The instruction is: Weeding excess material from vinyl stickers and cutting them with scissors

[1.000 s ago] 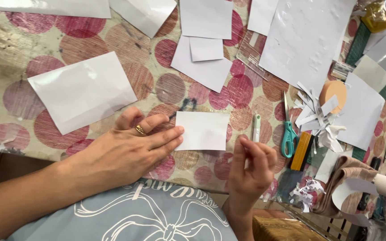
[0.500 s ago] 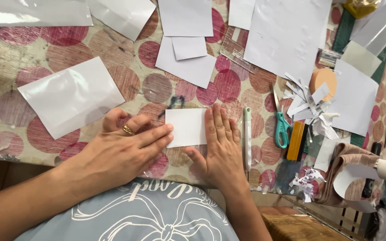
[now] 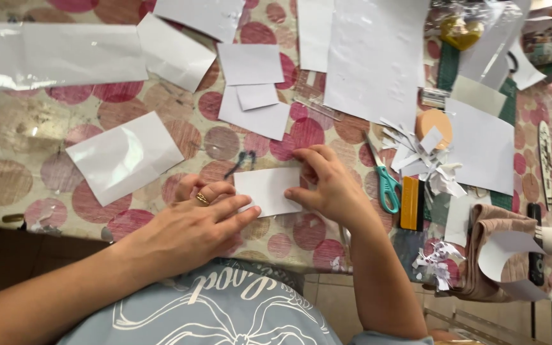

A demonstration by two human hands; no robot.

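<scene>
Centrally, a small white paper rectangle lies flat on the surface, which is covered by a cloth with pink and brown circles. Left hand rests palm down at the paper's 8 o'clock; its fingers are extended and held close together, tips pressing on the paper's left lower edge. Gold ring on one finger. Right hand sits at the paper's 3 o'clock, fingers curled and bunched, tips down on the right edge of the paper; thumb points toward the left hand. Cannot tell whether the right fingers pinch the edge or only press it.

Around: a larger glossy white sheet at 9 o'clock from the paper, lying apart from it. Stack of small white pieces at 12 o'clock. Big white sheet at 1 o'clock. Scissors with teal handles just beside the right hand at its 3 o'clock. Orange-yellow block right of the scissors. Heap of white paper offcuts at 2 o'clock from the right hand. Orange round piece above the offcuts. Small dark clip-like object just above the paper's left corner, kind unclear.
</scene>
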